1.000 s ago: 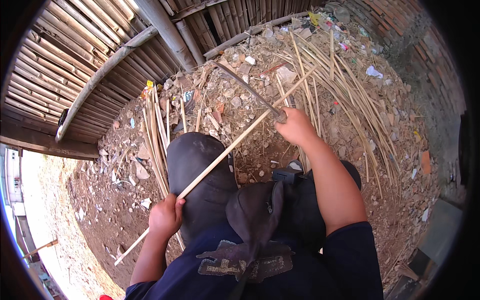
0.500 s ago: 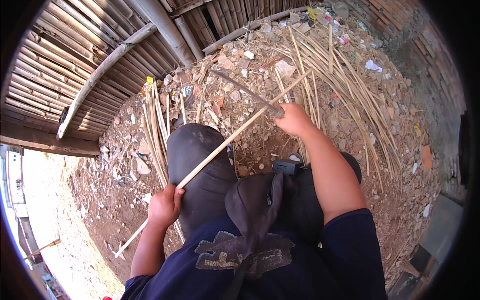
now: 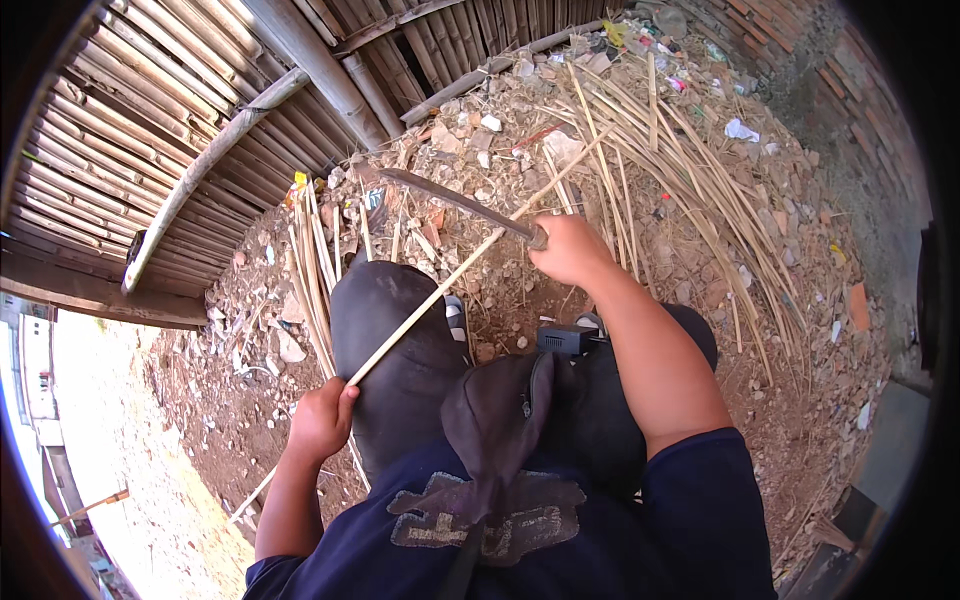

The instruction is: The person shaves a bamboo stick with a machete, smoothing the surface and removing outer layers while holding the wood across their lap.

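My left hand (image 3: 322, 418) is closed round a long pale bamboo strip (image 3: 430, 302), which slants up to the right across my left thigh. The strip's lower end comes out beyond that hand at the lower left. My right hand (image 3: 570, 248) grips the handle of a long, dark machete (image 3: 460, 200) with a slightly curved blade. The blade points up and left and lies across the strip near its upper part. Whether the edge touches the strip I cannot tell.
Many bamboo strips (image 3: 690, 170) lie on the rubble ground at the far right, and several more (image 3: 312, 260) beside my left knee. A bamboo wall (image 3: 130, 140) stands at the left, a brick wall (image 3: 850, 150) at the right. A black box (image 3: 566, 339) sits between my legs.
The machete blade has swung a little to the left and flatter across the strip. My right hand has shifted slightly left and down; my left hand still holds the strip, a touch lower.
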`<state>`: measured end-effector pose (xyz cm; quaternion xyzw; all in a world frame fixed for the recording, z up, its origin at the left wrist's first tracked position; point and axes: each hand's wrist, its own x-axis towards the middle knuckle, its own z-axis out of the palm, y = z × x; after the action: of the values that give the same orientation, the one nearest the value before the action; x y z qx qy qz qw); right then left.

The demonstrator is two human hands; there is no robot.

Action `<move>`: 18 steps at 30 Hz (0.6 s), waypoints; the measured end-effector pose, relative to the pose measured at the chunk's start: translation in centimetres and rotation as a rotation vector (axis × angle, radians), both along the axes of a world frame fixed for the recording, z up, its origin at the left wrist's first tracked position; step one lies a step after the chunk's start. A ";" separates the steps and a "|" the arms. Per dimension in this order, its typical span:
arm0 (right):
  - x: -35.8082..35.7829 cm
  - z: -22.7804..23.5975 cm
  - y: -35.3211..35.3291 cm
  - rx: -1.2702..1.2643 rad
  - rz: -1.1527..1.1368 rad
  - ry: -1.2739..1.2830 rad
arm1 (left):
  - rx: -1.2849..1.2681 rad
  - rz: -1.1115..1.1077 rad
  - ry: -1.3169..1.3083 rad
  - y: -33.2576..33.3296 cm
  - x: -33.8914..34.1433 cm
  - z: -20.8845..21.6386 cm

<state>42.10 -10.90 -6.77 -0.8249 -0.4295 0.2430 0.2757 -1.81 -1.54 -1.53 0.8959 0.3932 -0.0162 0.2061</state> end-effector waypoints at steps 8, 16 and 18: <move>-0.6 2.5 0.2 -0.132 -0.007 0.041 | -0.039 -0.024 0.050 0.4 0.8 0.7; -1.3 1.3 0.1 -0.064 0.000 0.038 | -0.067 -0.045 0.047 1.0 1.3 0.6; -2.0 2.2 0.4 -0.040 0.021 0.000 | -0.047 -0.035 0.035 0.6 1.3 0.6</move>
<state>40.06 -10.54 -4.53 -0.8257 -0.4332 0.2545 0.2566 -0.48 -0.92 -0.93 0.8971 0.3807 -0.0445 0.2199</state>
